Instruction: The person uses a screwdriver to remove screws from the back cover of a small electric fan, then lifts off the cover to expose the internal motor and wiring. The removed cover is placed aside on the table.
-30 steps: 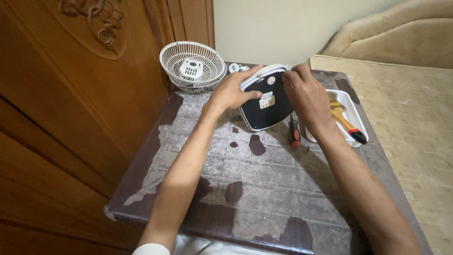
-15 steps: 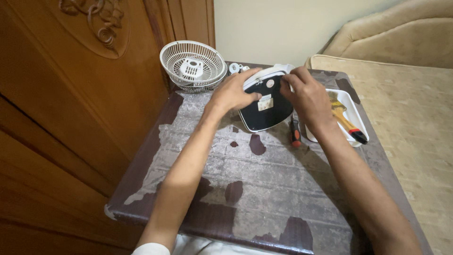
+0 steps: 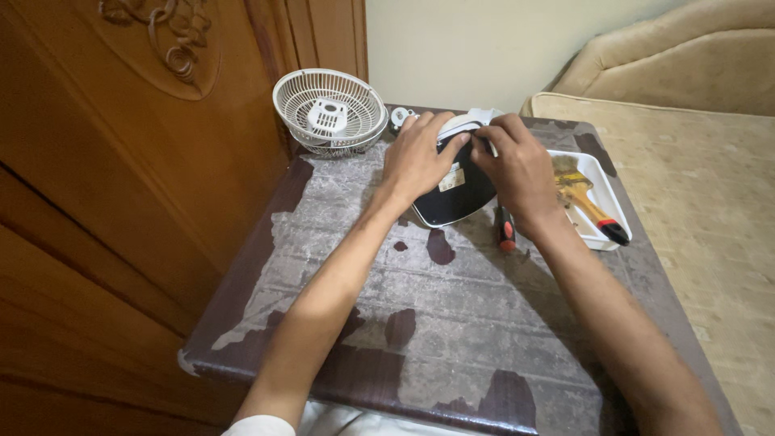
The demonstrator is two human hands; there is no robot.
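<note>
Hands are pressed on a black-and-white casing (image 3: 452, 190) on the counter (image 3: 420, 307): left hand (image 3: 420, 157) spread flat, right hand (image 3: 521, 165) pinching its white edge.

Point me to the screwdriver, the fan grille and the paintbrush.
screwdriver (image 3: 505, 228), head view, on its red and black handle.
fan grille (image 3: 329, 113), head view, on its white centre hub.
paintbrush (image 3: 595, 214), head view, on its wooden handle.

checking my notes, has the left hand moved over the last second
Yes. The left hand has slid right and away from the person, farther onto the black and white fan base, judged against the fixed white fan grille.
</note>
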